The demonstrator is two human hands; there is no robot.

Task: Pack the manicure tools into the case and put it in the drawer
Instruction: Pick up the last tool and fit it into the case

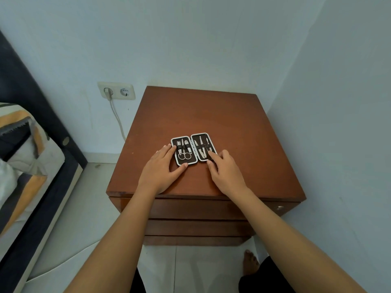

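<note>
Case (194, 148) open flat mid-nightstand (232, 123), tools strapped in both halves; left hand (163, 168) spread against left edge, right hand (224, 170) fingertips on right half, neither clamped; risk: loose tool at right slipping its strap on folding, jamming the closure; drawers (190, 210) closed.

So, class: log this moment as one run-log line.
manicure case: open on nightstand | tools strapped in | left hand: at left edge | right hand: on right half | drawers: shut
</note>
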